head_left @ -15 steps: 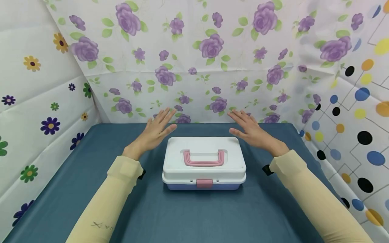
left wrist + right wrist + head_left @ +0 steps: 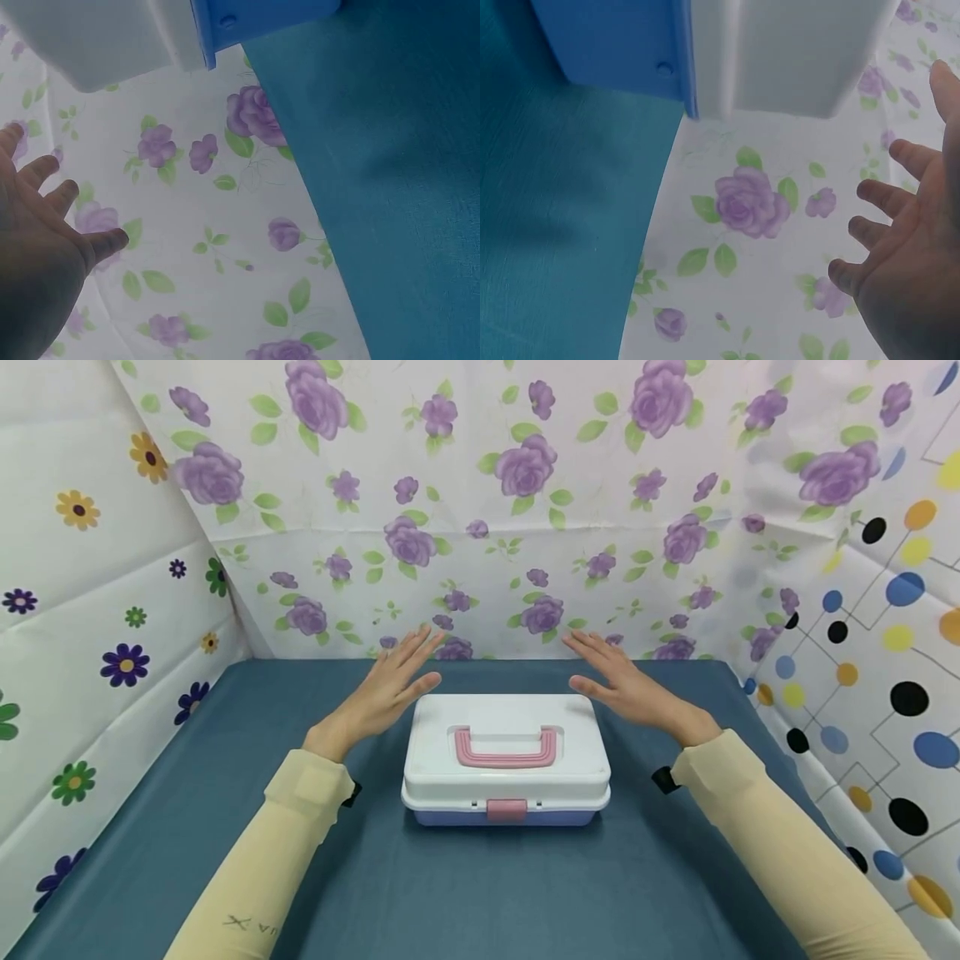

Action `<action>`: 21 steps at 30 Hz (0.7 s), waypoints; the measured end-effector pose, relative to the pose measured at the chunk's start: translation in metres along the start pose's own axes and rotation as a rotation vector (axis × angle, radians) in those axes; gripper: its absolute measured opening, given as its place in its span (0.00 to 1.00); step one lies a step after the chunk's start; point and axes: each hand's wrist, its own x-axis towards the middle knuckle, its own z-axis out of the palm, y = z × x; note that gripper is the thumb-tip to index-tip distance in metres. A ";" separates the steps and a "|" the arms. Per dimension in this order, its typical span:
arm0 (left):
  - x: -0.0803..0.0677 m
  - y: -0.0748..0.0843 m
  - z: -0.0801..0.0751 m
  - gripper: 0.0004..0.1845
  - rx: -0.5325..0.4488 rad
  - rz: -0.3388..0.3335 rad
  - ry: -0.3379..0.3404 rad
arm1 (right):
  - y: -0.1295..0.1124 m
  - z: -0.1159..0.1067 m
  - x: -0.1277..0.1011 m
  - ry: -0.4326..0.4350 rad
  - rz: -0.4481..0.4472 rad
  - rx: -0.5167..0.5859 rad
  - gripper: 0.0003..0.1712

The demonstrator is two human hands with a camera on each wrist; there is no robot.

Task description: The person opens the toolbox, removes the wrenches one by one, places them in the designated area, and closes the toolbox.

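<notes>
A lidded storage box (image 2: 506, 777) sits on the blue-covered table, its white lid closed over a blue-violet base. A pink carry handle (image 2: 506, 760) lies folded flat in the lid, and a pink latch (image 2: 507, 810) is at the front middle. Beyond the box's left back corner my left hand (image 2: 378, 697) is raised with straight fingers, touching nothing. My right hand (image 2: 630, 689) mirrors it off the right back corner, also holding nothing. In the left wrist view the box's end (image 2: 97, 37) shows at the top; the right wrist view has its other end (image 2: 780, 52).
The blue table cover (image 2: 480, 893) surrounds the box. A white cloth with purple roses (image 2: 480, 510) hangs along the back edge. Flower-printed cloth (image 2: 82, 635) stands at the left and dot-printed cloth (image 2: 870, 718) at the right. Dark wrist straps (image 2: 664, 780) show under the sleeves.
The head view has shifted very slightly. Both hands stay raised at the box's sides, and the box stays closed in the same place.
</notes>
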 end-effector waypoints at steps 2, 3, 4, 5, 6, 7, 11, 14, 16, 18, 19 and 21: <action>-0.001 0.002 -0.001 0.38 0.000 0.007 0.006 | -0.002 0.000 0.001 0.001 -0.012 0.019 0.41; -0.001 0.003 -0.001 0.39 0.001 0.013 0.009 | -0.003 0.000 0.001 0.000 -0.020 0.024 0.41; -0.002 0.004 -0.002 0.40 0.002 0.021 0.011 | -0.003 0.000 0.002 -0.002 -0.026 0.024 0.41; -0.003 0.007 -0.002 0.40 0.003 0.029 0.012 | -0.004 0.000 0.002 -0.005 -0.031 0.016 0.41; -0.005 0.009 -0.002 0.41 0.006 0.039 0.012 | -0.005 0.000 0.002 -0.007 -0.035 0.002 0.42; -0.007 0.011 -0.002 0.41 0.012 0.046 0.011 | -0.006 0.001 0.001 -0.008 -0.039 -0.015 0.42; -0.011 0.019 0.001 0.43 0.033 0.088 0.008 | -0.013 0.002 -0.001 -0.008 -0.065 -0.078 0.44; -0.015 0.025 0.003 0.44 0.034 0.118 0.012 | -0.021 0.003 -0.003 -0.007 -0.090 -0.070 0.44; -0.017 0.029 0.003 0.45 0.032 0.136 0.009 | -0.026 0.003 -0.005 -0.011 -0.106 -0.056 0.44; -0.018 0.033 0.004 0.45 0.033 0.146 0.004 | -0.029 0.004 -0.008 -0.012 -0.117 -0.043 0.44; -0.019 0.035 0.004 0.45 0.034 0.147 0.001 | -0.031 0.004 -0.009 -0.014 -0.123 -0.036 0.43; -0.021 0.038 0.004 0.45 0.038 0.155 0.000 | -0.033 0.004 -0.013 -0.018 -0.134 -0.018 0.43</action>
